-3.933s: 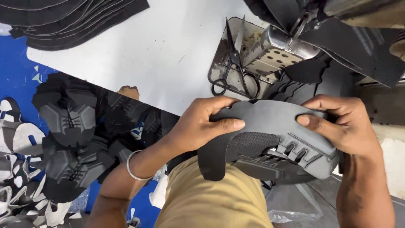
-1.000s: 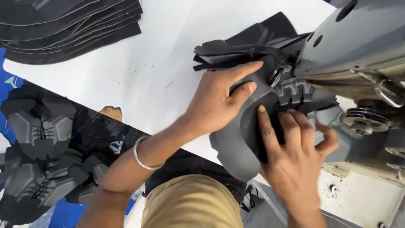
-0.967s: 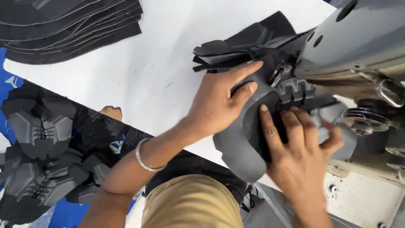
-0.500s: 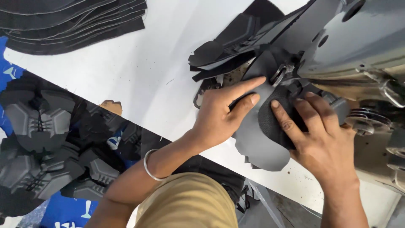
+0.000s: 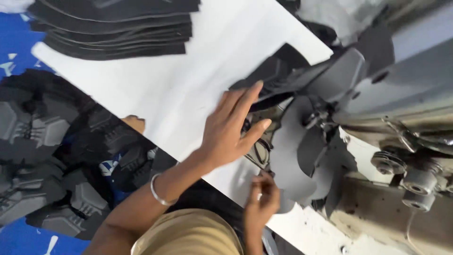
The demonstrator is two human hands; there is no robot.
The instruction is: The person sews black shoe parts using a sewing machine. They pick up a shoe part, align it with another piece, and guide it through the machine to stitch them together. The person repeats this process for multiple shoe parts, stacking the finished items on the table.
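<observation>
1. Two hands of mine work at the white table (image 5: 155,94), both close to a grey shoe piece (image 5: 290,156) that hangs from under the sewing machine (image 5: 406,94).
2. My left hand (image 5: 231,130) lies spread and flat, fingers (image 5: 247,97) pointing toward one o'clock, holding nothing. Its fingertips reach the dark pieces (image 5: 273,75) at the machine's left end; its thumb points at the grey piece, just beside it.
3. My right hand (image 5: 262,200) sits at six o'clock from the grey piece, fingers bunched narrow at its lower edge. Whether it truly pinches the edge I cannot tell; the picture is blurred.
4. Scissors (image 5: 259,151) lie between my left hand and the grey piece, partly hidden.
5. A silver bangle (image 5: 158,191) rings my left wrist.
6. At eleven o'clock, well apart, lies a stack (image 5: 118,23) of flat black cut-outs.
7. At nine o'clock, below the table edge, a heap of moulded black and grey uppers (image 5: 56,156) rests on something blue.
</observation>
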